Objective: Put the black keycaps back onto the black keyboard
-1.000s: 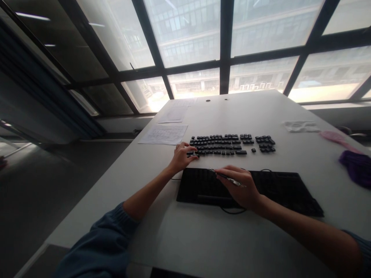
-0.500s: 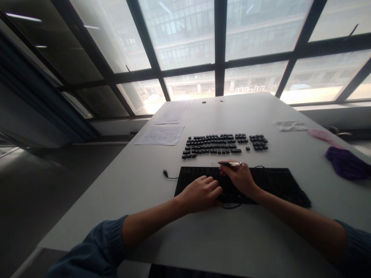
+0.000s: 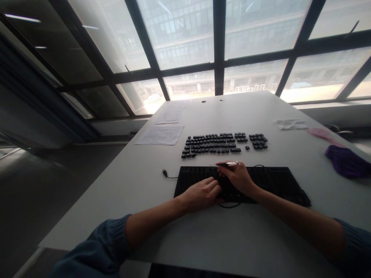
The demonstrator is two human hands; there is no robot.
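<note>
A black keyboard lies on the white table, its caps apparently off over much of it. My left hand rests on its middle near the front edge, fingers curled together; whatever is in them is hidden. Just to the right and farther back, my right hand is closed around a slim tool with a dark end and a shiny part, held almost level above the keyboard's back edge. Thin wire-like lines show by the tool's left end. Behind the keyboard, loose black keycaps lie in rows.
A USB plug on a cable lies left of the keyboard, and a cable loop bulges at its front. Printed sheets lie at the back left. White, pink and purple cloth-like items lie on the right.
The right hand and its tool have shifted slightly left. The left hand's fingers have moved a little lower, and the cable loop in front reaches farther left.
</note>
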